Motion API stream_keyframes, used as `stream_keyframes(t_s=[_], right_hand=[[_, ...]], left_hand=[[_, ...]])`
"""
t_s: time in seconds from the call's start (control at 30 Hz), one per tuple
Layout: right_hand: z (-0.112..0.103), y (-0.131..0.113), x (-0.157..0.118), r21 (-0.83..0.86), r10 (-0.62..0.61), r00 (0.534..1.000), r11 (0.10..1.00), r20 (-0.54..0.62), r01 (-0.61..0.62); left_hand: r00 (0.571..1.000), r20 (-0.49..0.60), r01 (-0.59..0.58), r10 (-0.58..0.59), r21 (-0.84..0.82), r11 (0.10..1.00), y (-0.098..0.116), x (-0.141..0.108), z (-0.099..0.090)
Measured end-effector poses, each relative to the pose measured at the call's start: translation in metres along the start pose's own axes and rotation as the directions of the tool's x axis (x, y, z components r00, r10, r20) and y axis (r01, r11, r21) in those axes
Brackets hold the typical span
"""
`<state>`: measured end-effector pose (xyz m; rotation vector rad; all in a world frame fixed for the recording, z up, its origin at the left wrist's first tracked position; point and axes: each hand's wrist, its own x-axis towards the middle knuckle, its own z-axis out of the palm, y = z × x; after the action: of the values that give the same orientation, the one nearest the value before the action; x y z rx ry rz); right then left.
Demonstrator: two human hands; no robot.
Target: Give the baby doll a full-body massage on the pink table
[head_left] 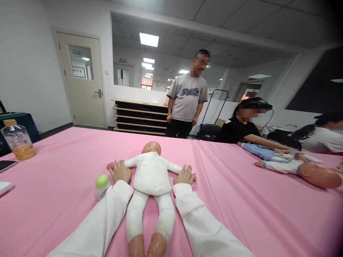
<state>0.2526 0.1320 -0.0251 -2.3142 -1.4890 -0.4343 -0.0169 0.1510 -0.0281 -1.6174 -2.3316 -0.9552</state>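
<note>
A baby doll with a white cloth body lies on its back in front of me, head away from me, arms spread sideways. My left hand is closed over the doll's arm on the left, by its small hand. On the other side my right hand grips the opposite arm near the wrist. The thumbs and the undersides of both hands are hidden. Beside my left sleeve stands a small bottle with a green cap, partly covered by the sleeve.
Pink cloth covers the table, with folds at right. A plastic bottle of amber liquid stands far left, near a dark flat device. Another doll in blue and white lies right, by a seated person. Someone stands behind the table.
</note>
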Motion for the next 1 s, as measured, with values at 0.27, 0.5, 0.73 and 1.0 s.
stream_keyframes(t_s=[0.27,0.5,0.73,1.0], right_hand=[[-0.001,-0.005,0.003,0.124,-0.2,0.968,0.968,-0.153,0.22],[0.005,-0.011,0.007,0.074,-0.545,0.811,0.837,0.211,0.543],[0.004,-0.012,0.005,0.076,-0.463,0.846,0.884,0.263,0.46],[0.003,-0.012,0.001,0.021,-0.21,0.976,0.978,0.066,0.209]], left_hand=[[0.992,-0.109,-0.066,0.064,-0.015,0.998,0.004,0.001,-0.004],[0.868,0.077,-0.487,0.491,-0.07,0.871,0.011,0.003,0.0],[0.802,0.211,-0.542,0.559,-0.139,0.829,0.011,0.003,0.002],[0.984,0.063,-0.164,0.168,-0.063,0.984,0.008,0.003,-0.001]])
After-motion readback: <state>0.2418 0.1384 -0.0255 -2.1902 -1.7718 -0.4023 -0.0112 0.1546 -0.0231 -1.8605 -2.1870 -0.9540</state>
